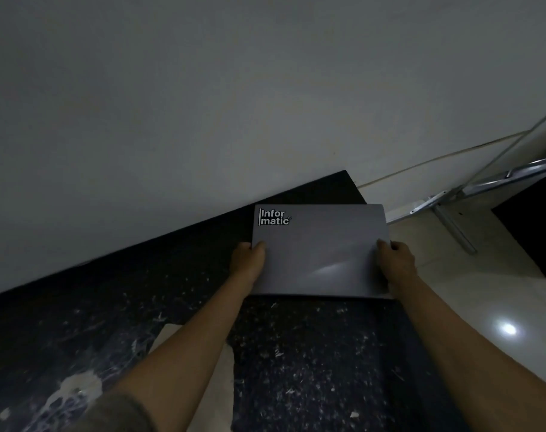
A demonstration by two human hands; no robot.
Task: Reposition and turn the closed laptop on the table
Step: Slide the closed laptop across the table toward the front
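Observation:
A closed grey laptop [320,244] with an "Informatic" sticker at its far left corner lies on the dark, scratched table [312,353], near the table's far right corner. Its right side hangs a little past the table's right edge. My left hand [248,260] grips the laptop's left edge, thumb on the lid. On the opposite edge my right hand [396,258] holds it the same way. Both forearms reach in from the bottom of the view.
A pale wall [203,104] runs along the table's far edge. To the right lies light tiled floor [483,307] with a metal frame [452,222], a thin cable and a dark box [533,232]. A tan patch [215,378] and white scuffs mark the tabletop.

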